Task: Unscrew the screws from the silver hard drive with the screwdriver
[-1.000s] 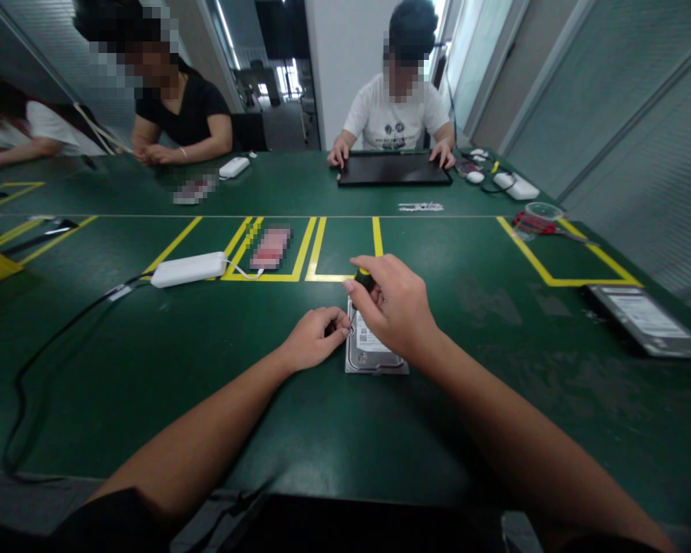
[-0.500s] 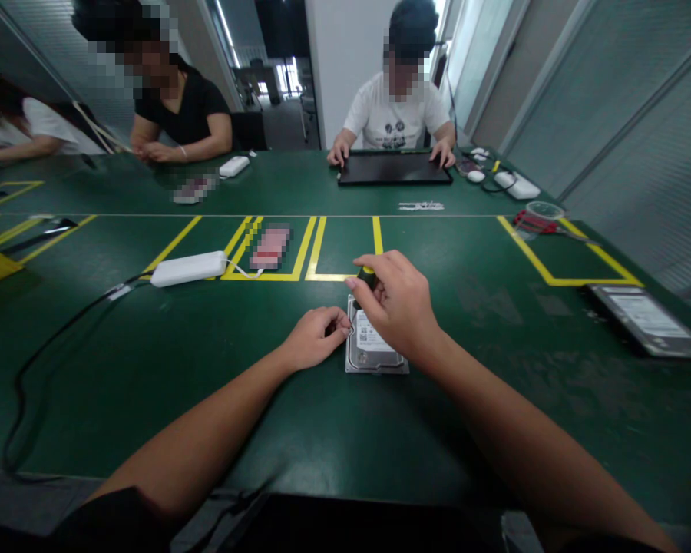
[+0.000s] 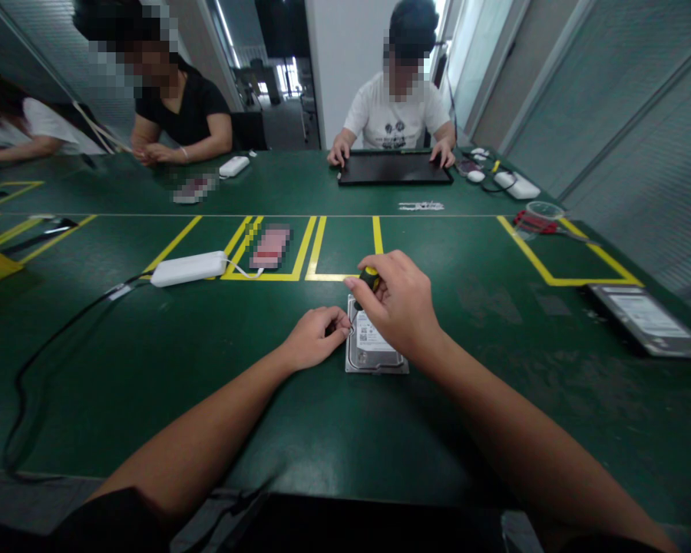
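A silver hard drive (image 3: 374, 359) with a white label lies flat on the green table, partly hidden under my right hand (image 3: 400, 303). That hand grips a screwdriver (image 3: 369, 278) by its black and yellow handle, tilted so the shaft runs down to the drive's left edge. My left hand (image 3: 318, 336) rests at the same edge, thumb and fingers pinched together close to the screwdriver's tip. Whether a screw or the shaft sits in that pinch is too small to make out.
A second hard drive (image 3: 648, 319) lies on the right. Left of centre are a white power strip (image 3: 188, 269) with a black cable and a pink phone (image 3: 270, 247). Across the table a person holds a black flat panel (image 3: 395, 168). A clear cup (image 3: 544, 215) stands right, near red-handled tools.
The screwdriver handle has turned slightly in my right hand, showing more of its yellow end. My left hand and the hard drive stay in place.
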### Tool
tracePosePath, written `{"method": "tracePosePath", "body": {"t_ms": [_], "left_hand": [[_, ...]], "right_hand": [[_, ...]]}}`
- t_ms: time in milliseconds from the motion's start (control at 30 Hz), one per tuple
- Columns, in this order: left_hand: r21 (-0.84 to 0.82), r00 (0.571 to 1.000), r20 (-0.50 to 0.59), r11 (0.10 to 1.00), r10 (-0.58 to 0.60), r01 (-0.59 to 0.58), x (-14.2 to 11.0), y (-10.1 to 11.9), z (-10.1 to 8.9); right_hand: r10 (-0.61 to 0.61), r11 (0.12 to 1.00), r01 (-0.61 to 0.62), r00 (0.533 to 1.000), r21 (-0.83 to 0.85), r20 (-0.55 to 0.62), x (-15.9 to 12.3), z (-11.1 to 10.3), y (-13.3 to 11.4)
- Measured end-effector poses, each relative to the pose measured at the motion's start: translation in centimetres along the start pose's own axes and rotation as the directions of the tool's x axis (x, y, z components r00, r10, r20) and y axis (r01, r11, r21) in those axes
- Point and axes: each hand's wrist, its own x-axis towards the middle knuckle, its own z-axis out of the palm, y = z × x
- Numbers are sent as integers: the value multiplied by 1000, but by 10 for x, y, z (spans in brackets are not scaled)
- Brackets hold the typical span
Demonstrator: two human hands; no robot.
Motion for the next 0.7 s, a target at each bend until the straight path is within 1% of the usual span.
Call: {"method": "tracePosePath", "body": {"t_ms": [400, 700], "left_hand": [[8, 1000, 0, 1000, 0, 0, 0, -1, 0], [6, 1000, -2, 1000, 6, -6, 0, 0, 0]], "right_hand": [[6, 1000, -5, 1000, -9, 19, 0, -1, 0], [-12, 997, 12, 1000, 80, 0, 1, 0, 0]]}}
